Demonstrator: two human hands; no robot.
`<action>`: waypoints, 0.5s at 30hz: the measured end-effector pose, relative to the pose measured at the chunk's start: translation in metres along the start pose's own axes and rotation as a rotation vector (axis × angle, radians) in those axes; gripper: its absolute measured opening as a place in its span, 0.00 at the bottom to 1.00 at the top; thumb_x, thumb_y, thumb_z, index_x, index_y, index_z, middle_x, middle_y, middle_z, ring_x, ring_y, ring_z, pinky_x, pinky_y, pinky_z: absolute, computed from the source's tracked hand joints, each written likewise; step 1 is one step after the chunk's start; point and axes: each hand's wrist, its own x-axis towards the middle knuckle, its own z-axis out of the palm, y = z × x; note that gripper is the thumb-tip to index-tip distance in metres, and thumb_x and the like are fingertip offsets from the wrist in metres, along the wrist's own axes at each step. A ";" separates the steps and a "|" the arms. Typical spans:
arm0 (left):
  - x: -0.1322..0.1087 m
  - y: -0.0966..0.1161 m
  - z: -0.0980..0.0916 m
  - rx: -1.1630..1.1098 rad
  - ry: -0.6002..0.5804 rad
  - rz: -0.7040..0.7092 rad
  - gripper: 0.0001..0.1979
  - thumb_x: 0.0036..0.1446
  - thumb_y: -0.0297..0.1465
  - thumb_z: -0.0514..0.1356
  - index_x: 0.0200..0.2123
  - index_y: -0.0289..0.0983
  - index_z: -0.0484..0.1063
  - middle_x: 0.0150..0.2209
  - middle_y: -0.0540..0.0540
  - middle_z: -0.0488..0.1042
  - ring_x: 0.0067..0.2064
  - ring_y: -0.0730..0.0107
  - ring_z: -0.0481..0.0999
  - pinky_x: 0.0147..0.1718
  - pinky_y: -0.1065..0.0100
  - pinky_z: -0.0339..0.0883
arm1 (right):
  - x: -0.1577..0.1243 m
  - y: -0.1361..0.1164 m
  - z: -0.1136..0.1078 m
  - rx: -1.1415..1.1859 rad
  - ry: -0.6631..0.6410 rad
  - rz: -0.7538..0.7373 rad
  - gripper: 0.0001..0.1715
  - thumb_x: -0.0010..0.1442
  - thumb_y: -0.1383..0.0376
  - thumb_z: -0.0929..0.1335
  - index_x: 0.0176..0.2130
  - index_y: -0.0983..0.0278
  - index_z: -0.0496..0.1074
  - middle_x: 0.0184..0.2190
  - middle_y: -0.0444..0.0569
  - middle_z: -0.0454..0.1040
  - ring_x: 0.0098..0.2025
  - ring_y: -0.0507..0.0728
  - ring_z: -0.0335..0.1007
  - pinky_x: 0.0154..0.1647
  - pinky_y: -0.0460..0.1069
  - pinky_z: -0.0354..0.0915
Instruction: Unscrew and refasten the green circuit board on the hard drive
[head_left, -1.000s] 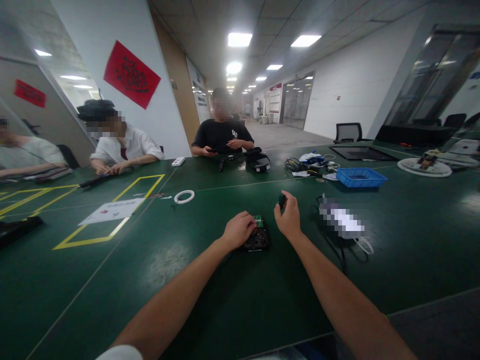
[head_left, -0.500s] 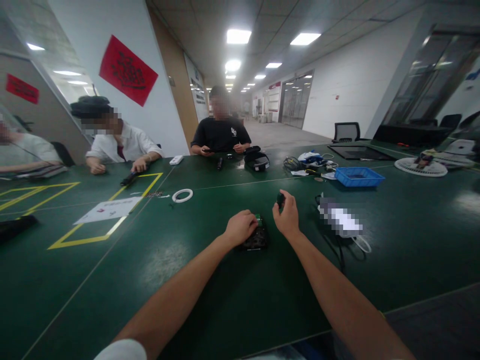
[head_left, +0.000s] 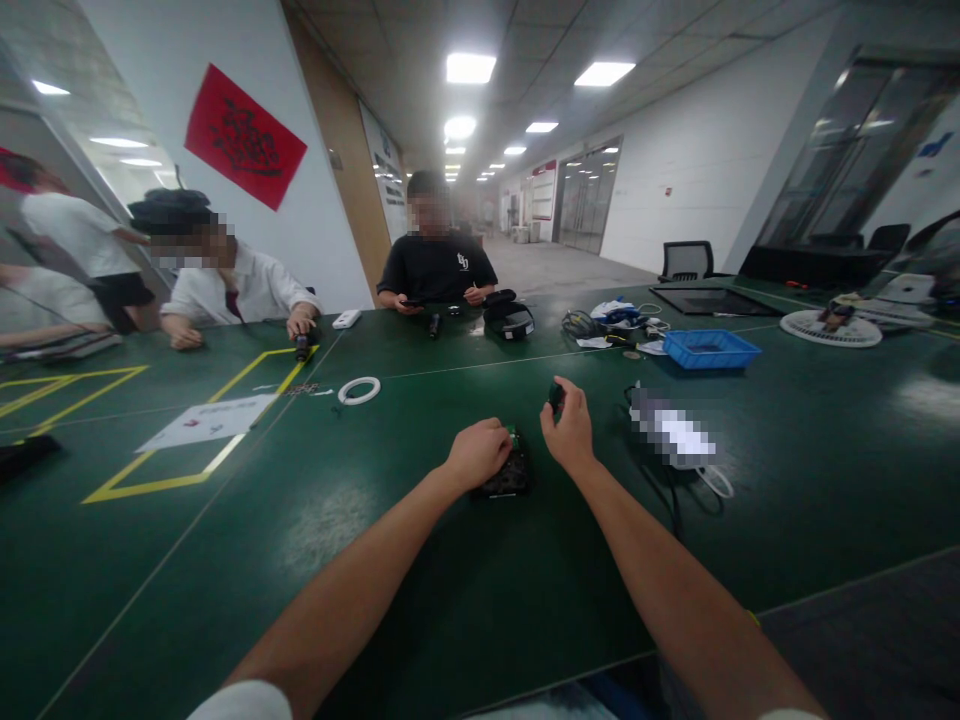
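Observation:
Resting on the green table is a black box-shaped device (head_left: 507, 479), open at the top, with a small green circuit board (head_left: 514, 437) at its far end. My left hand (head_left: 478, 453) lies over the left side of the device, its fingers closed at the green board; the fingertips are partly hidden. To the right of the device and raised slightly, my right hand (head_left: 570, 430) pinches a small dark green piece (head_left: 556, 394) between thumb and fingers. That piece is too small to identify, and it is apart from the device.
Right of my hands lies a blurred-out bright device (head_left: 675, 430) with cables. Farther back are a blue tray (head_left: 711, 350), tangled cables (head_left: 619, 315) and a black case (head_left: 510, 316). A white ring (head_left: 359, 390) and a paper sheet (head_left: 206, 422) lie left. Co-workers sit opposite.
My hands keep nearly the same pose, while the view shifts slightly. A co-worker at the left has moved a dark tool rightward, and a standing person in white has appeared behind.

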 end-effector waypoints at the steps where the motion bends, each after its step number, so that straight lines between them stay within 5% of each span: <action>1: 0.000 0.000 0.001 -0.001 0.003 -0.004 0.14 0.68 0.35 0.53 0.38 0.39 0.78 0.41 0.42 0.75 0.44 0.62 0.74 0.41 0.66 0.68 | 0.000 0.000 0.000 0.001 -0.001 0.000 0.32 0.63 0.66 0.65 0.64 0.64 0.58 0.56 0.62 0.65 0.55 0.66 0.67 0.53 0.64 0.71; 15: 0.001 -0.009 0.010 -0.074 0.024 -0.010 0.12 0.68 0.33 0.54 0.40 0.40 0.78 0.43 0.44 0.73 0.45 0.63 0.74 0.44 0.66 0.68 | 0.000 0.002 0.000 -0.005 0.001 -0.013 0.31 0.63 0.66 0.65 0.64 0.64 0.58 0.57 0.62 0.66 0.56 0.66 0.66 0.54 0.64 0.70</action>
